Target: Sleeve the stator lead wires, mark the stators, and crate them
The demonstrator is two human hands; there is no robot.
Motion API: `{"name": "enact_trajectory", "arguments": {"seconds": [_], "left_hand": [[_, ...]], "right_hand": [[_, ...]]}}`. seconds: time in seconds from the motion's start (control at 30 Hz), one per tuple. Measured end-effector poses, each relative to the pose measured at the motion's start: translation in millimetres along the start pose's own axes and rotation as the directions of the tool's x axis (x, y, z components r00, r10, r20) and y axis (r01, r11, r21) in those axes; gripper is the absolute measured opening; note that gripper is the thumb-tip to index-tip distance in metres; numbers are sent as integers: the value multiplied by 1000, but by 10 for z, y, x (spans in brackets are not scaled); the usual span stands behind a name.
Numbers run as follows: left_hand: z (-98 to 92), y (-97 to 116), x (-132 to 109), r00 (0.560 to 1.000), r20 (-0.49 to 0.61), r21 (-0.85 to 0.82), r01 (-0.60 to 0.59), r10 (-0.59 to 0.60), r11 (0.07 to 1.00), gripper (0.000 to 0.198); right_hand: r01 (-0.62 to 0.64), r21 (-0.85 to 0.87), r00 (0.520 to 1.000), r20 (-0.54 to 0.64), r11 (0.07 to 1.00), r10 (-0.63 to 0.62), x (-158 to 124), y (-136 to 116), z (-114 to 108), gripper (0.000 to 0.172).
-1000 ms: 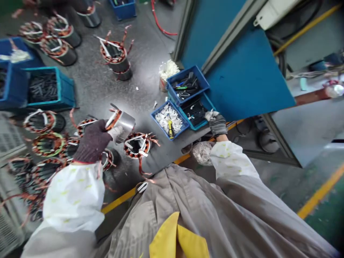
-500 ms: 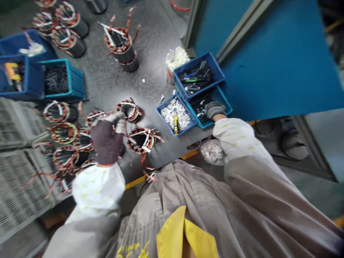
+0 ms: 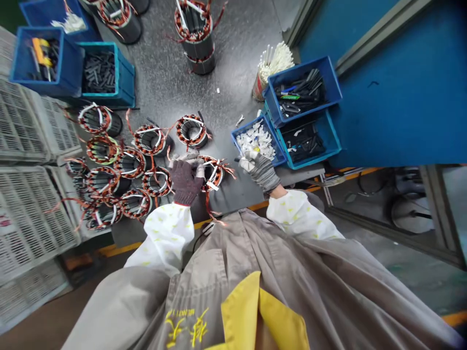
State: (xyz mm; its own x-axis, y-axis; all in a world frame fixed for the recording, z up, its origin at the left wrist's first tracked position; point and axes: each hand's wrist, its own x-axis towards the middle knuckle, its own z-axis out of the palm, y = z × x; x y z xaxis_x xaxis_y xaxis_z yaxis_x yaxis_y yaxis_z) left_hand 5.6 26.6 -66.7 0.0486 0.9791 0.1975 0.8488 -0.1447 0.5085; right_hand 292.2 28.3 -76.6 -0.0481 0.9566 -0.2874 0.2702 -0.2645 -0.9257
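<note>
My left hand (image 3: 186,182), in a dark purple glove with pale fingertips, rests against the near side of a wound motor stator (image 3: 212,173) with loose copper leads and white ties. It shows nothing held. Just beyond lies another stator (image 3: 191,131). Further left, several more stand close together on the dark bench. My right hand (image 3: 260,171), in a grey glove with white fingertips, reaches over the rim of a small blue tray (image 3: 248,125) full of white pieces. Its fingertips hide whether it grips any.
A blue crate of dark parts (image 3: 301,68) sits on a teal tray (image 3: 324,131), beside a cup of white cable ties (image 3: 275,63). A teal bin (image 3: 124,82) and white slatted crates (image 3: 25,121) stand left. A blue panel (image 3: 401,97) rises right; the bench edge runs near me.
The shiny metal sleeve in my left hand a second ago no longer shows. That hand has moved down among the stators. My right hand has moved from the teal tray onto the white-piece tray.
</note>
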Motion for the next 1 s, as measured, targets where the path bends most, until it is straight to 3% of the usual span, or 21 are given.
{"name": "enact_trajectory", "arguments": {"seconds": [0.1,0.33,0.5,0.6,0.7,0.83,0.93,1.0], "left_hand": [[29,-9,5,999,-31,7,-21,21,1000,16],[37,20,4,998,-32,25,-44,45,999,16],[-35,97,25,998,42,-33,-38,39,999,10],[-41,115,47,997,70,-37,-24,26,999,13],[-18,96,64,997,77,-37,13,-10,999,15],[-6,65,71,994,110,-43,30,-26,999,16],[-17,65,73,992,123,-65,16,-8,998,17],[-20,69,77,992,123,-88,10,1,996,16]], "right_hand": [[37,-57,997,-59,998,-41,95,58,187,10],[151,-221,981,-90,964,-174,237,164,217,19],[253,-386,968,92,887,-235,339,43,168,32],[330,-366,940,207,870,-269,388,-3,90,34],[288,-230,946,222,930,-238,393,3,50,36],[124,-97,978,180,988,-105,385,5,180,40],[58,-91,988,144,994,-45,385,9,271,42],[97,-134,980,185,986,-72,380,38,233,41]]}}
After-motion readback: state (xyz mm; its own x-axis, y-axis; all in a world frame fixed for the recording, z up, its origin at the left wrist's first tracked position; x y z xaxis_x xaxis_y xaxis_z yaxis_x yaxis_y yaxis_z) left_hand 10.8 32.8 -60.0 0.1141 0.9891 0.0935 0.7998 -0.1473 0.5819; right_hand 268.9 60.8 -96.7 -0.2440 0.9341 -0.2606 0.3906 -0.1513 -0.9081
